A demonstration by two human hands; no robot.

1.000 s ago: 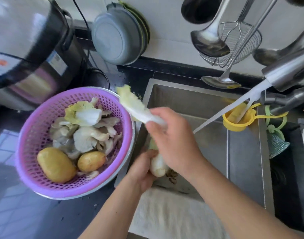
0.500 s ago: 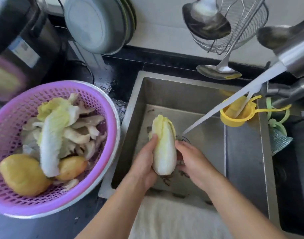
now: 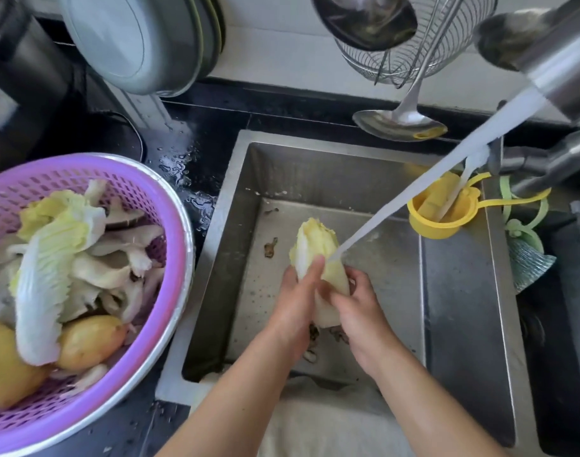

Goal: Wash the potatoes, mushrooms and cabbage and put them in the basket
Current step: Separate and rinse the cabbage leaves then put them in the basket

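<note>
Both hands grasp the cabbage head (image 3: 315,255) over the sink (image 3: 460,291). Left hand (image 3: 295,305) wraps its left side, fingers laid up along the leaves, index tip near the point where the water lands. Right hand (image 3: 357,308) cups the right side, fingers curled round the lower half. Cabbage is roughly upright, leafy tip pointing away from the person, base hidden between the palms.

Water stream (image 3: 446,179) runs diagonally from the faucet (image 3: 565,77) at upper right and hits the cabbage on its right flank, just above the fingers. Sink floor is wet, with a few brown scraps (image 3: 270,247) left of the cabbage and more below the hands.

Purple basket (image 3: 143,331) sits left of the sink on the dark counter (image 3: 209,133), nested in a metal bowl (image 3: 186,258) whose rim shows around it. Inside: one loose cabbage leaf (image 3: 44,291) draped across the pile, mushrooms (image 3: 117,255) under and to the right of it, two potatoes at the near side. Small potato (image 3: 89,341) touches the leaf's stem end; large potato (image 3: 5,367) is at the left edge, partly cut off by the frame.

Yellow cup (image 3: 436,212) hangs on the sink's right inner wall, behind the stream. Ladles (image 3: 397,123) and a wire strainer (image 3: 430,44) hang on the wall above the sink. Plates (image 3: 140,37) lean at upper left; beside them a dark appliance (image 3: 18,77), type unclear. Pale cloth (image 3: 328,423) lies over the near sink edge between the forearms. Counter by the basket is splashed with water.
</note>
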